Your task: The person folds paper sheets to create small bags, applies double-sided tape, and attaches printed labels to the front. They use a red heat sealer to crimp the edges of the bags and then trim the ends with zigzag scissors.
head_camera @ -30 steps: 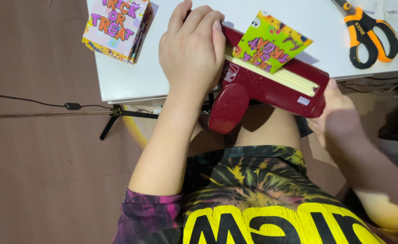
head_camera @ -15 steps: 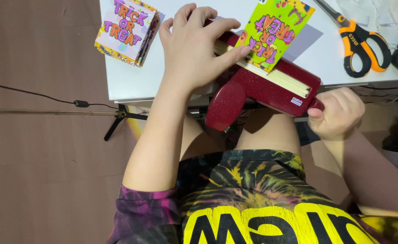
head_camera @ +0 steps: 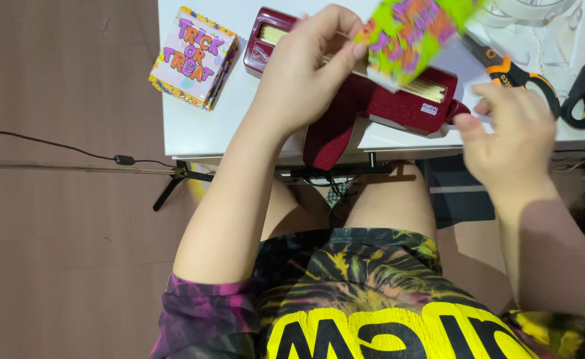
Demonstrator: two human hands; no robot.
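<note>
Head view: left hand (head_camera: 306, 73) lifts a bright printed card (head_camera: 415, 33) over a dark red punch tool (head_camera: 372, 100) on the white bench (head_camera: 199, 126).

Left fingers (head_camera: 346, 40) are closed in a pinch on the card's near edge, holding it tilted above the tool's slot; the card is blurred. Right hand (head_camera: 515, 136) hovers just off the tool's right end, fingers loosely curled and holding nothing. Likely risks: the thin pinch lets the card slip or bend, and the tool, overhanging the bench edge with no hand steadying it, could tip toward the lap. Orange scissors (head_camera: 512, 70) lie near the right hand, a small printed box (head_camera: 193, 56) well to the left.
</note>
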